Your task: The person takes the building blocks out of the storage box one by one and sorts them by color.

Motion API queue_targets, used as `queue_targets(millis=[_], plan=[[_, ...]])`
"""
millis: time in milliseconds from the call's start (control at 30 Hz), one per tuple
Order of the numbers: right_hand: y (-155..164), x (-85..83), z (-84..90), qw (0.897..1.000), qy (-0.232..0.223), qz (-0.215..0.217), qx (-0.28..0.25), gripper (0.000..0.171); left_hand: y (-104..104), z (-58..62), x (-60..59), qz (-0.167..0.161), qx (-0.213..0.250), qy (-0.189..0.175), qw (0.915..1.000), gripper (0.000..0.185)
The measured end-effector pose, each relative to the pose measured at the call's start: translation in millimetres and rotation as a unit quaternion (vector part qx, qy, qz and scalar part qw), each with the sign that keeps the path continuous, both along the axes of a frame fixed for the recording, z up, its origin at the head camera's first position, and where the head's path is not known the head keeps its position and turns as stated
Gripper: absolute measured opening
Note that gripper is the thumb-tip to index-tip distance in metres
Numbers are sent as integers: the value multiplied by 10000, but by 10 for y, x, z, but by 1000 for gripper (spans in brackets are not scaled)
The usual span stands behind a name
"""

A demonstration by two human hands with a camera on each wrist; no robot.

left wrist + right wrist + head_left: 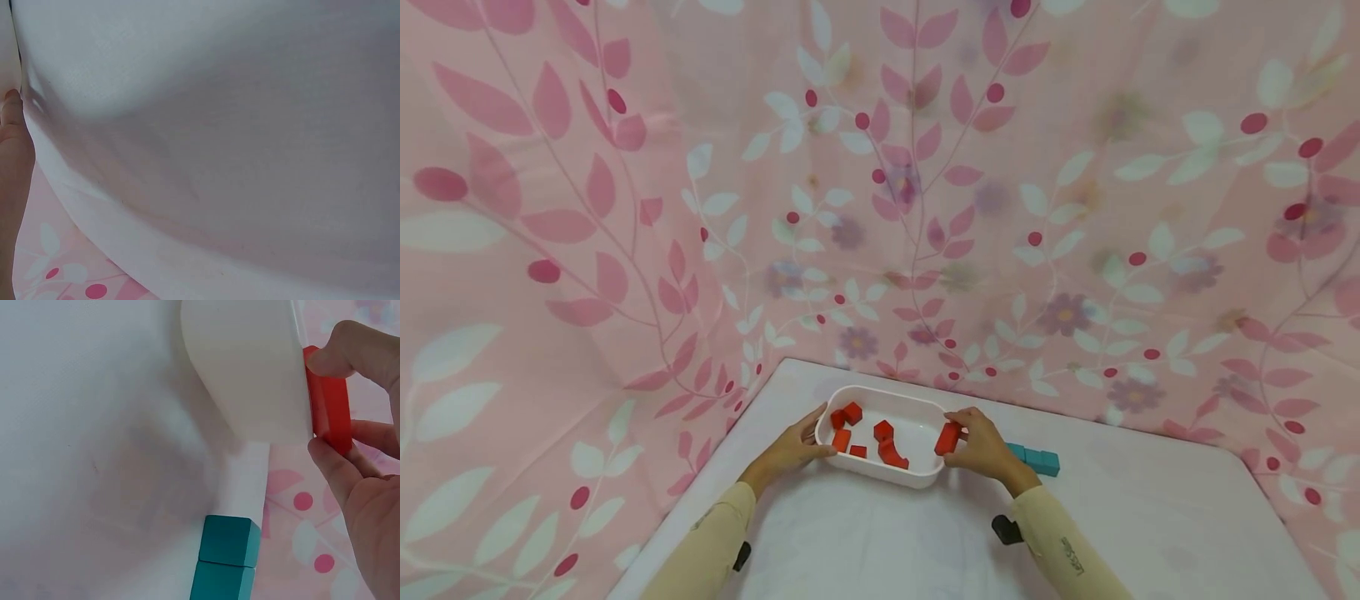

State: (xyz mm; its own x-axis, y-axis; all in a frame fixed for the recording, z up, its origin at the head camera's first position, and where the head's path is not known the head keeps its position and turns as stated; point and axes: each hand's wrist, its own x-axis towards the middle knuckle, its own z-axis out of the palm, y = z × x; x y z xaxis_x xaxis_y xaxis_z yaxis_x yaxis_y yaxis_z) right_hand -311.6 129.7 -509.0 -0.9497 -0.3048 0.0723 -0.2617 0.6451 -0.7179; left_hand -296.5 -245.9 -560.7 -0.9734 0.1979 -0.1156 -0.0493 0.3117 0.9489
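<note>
A white plastic tub (880, 477) with several red blocks (883, 431) inside sits toward the back of the table. My left hand (792, 448) grips its left end, thumb along the front side and fingers at the back. In the left wrist view only part of that hand (14, 140) shows at the left edge. My right hand (985, 444) pinches a red block (330, 409) between thumb and fingers, at the tub's right rim. Two fingertips of the right hand (369, 506) come right up to the rim's corner.
Teal blocks (1037, 461) stand in a row on the table, just right of my right hand. The table (880, 542) has a white cover. Pink floral cloth (925, 208) hangs close behind the table and along its left side.
</note>
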Motion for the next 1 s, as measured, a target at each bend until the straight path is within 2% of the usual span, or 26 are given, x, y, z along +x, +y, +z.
queue_targets(millis=[167,400,633,867,1000], plan=[[47,34,-4,9997,-67,113,-198,76,13,4,4,-82,81,19,9999,91],[136,80,-32,9992,-16,91,-386,72,0,32,22,1,149,16,9999,91],[335,188,-121,9954,-104,250,-920,71,7,25,24,-12,63,-75,10000,91],[550,334,-205,9949,-49,367,-934,72,-4,-12,-19,19,154,-10,9999,90],[651,417,-242,9948,-235,462,-878,72,-10,-8,-12,-26,257,4,9997,90]])
